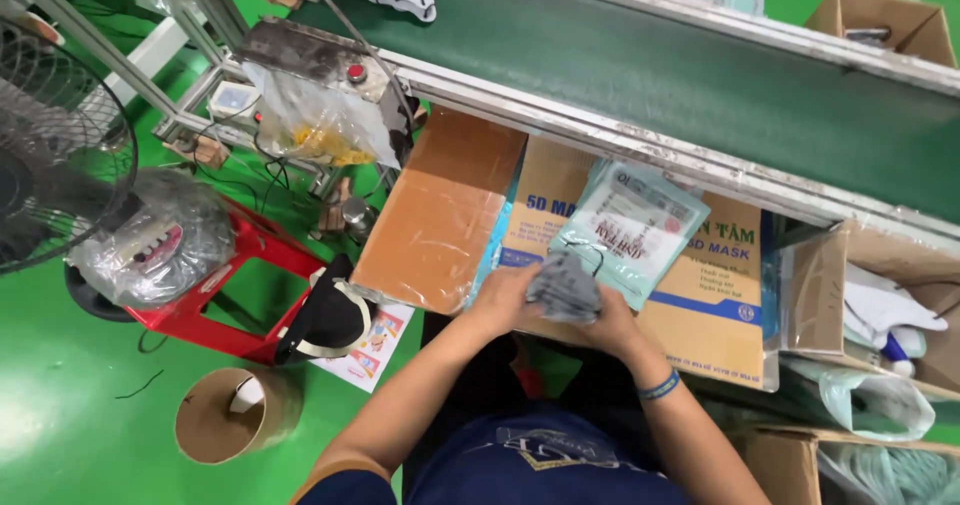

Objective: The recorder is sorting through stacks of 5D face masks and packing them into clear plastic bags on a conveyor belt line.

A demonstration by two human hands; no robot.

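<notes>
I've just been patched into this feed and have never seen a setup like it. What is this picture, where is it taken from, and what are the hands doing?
There is no robot here. The single picture comes from a camera worn on a person's head, looking down at their own arms. Both hands meet over a cardboard box that serves as a work surface: the left hand and right hand together grip a small stack of grey face masks. Just beyond them a clear printed pouch lies on the box. Across the top runs a green conveyor belt in a metal frame. To the left, on the green floor, stand a fan, a red stool and a cardboard tube.
</notes>
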